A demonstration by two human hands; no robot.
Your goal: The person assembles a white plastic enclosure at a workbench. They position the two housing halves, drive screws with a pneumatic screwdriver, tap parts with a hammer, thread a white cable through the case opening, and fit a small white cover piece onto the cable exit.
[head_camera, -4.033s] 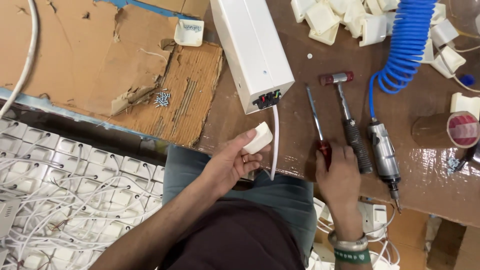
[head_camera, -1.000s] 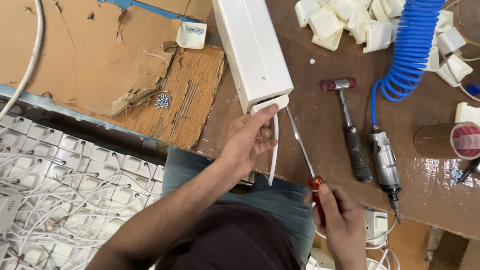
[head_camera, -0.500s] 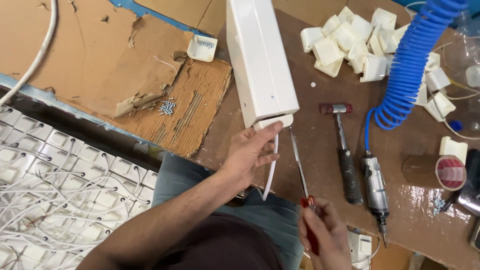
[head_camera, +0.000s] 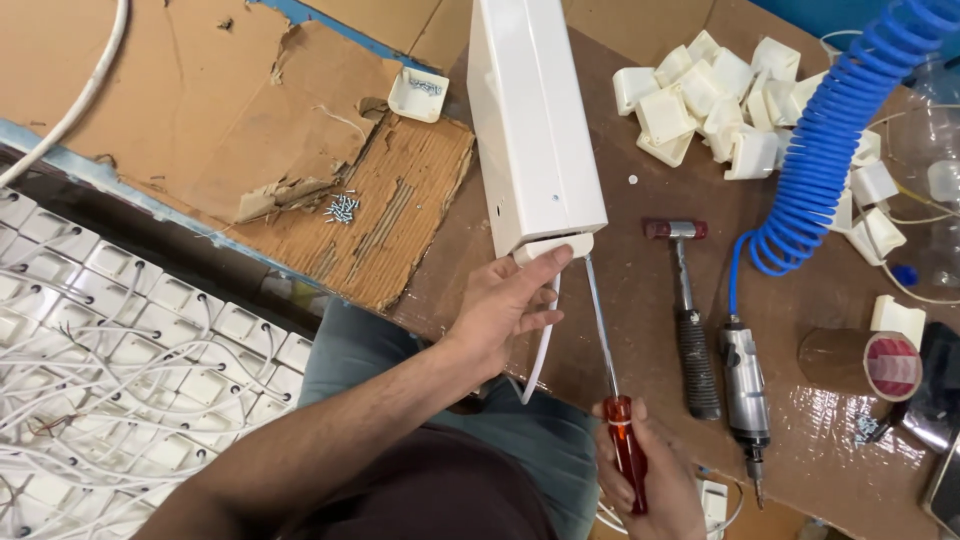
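Note:
A long white plastic casing lies on the brown table, its near end toward me. My left hand presses a small white end cap against that near end, and a white cable hangs down from it. My right hand grips the red handle of a long screwdriver. The screwdriver's shaft points up to the right corner of the end cap.
A hammer, a pneumatic tool on a blue coiled hose and a tape roll lie to the right. White caps are piled behind. Torn cardboard holds loose screws. Wired white boxes fill the lower left.
My left hand brought the end cap from my lap up to the casing's near end. My right hand picked up the screwdriver and brought its tip to the cap.

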